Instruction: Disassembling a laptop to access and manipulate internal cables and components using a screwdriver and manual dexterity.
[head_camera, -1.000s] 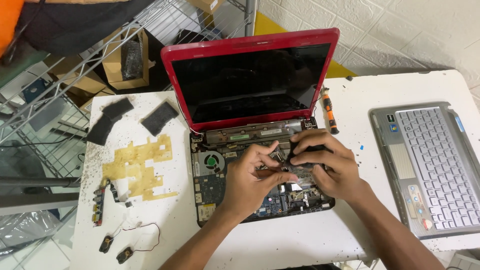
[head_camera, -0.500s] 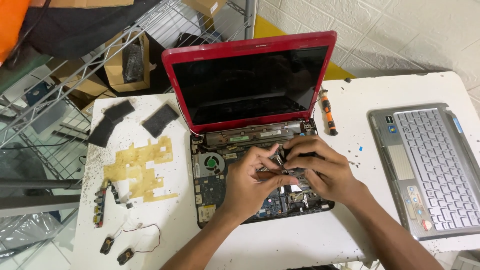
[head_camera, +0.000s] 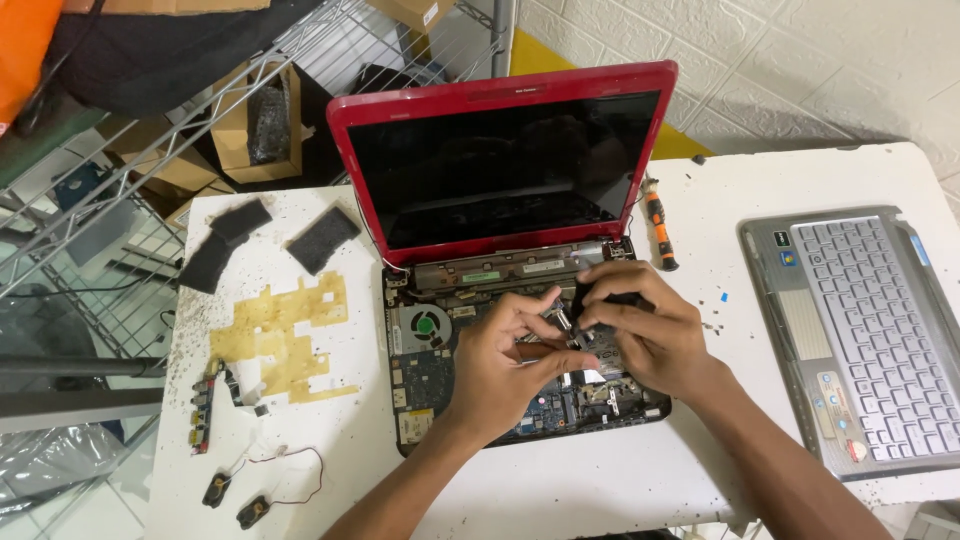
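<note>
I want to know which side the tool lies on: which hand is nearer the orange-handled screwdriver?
The right hand. It lies just below and left of the orange-handled screwdriver, over the open laptop base. The left hand is farther left, nearer the fan.

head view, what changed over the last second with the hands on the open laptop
Little changed. The left hand and right hand stayed together over the exposed board of the red laptop, shifting only slightly while gripping a small metal part; whether it moved is unclear. The orange screwdriver, grey keyboard panel, yellow film and black foam pads stayed put.
</note>
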